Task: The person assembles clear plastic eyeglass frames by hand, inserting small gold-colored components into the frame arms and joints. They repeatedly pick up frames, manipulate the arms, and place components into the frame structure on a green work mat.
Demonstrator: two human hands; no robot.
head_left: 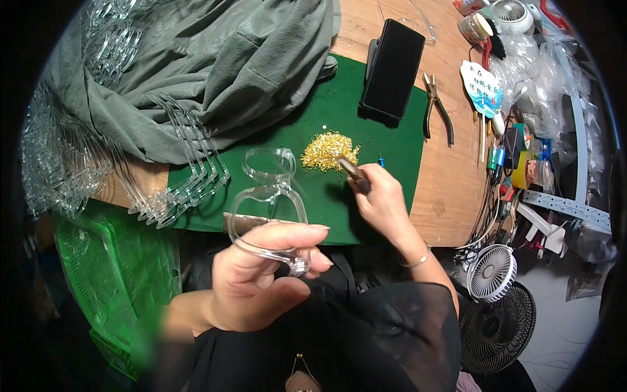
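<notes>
My left hand (261,274) is shut on a clear plastic eyeglass frame (271,196), held up over the near edge of a green mat (385,150). My right hand (382,199) grips a small dark-handled tool (353,173). The tool's tip reaches into a pile of tiny gold-coloured parts (328,150) lying on the mat. A thin bracelet circles my right wrist.
A row of clear frames (189,176) leans at the mat's left, with more stacked at far left. Grey cloth (196,65) covers the back left. A black phone on a stand (392,68), pliers (436,108), a green crate (111,274) and two fans (493,307) are around.
</notes>
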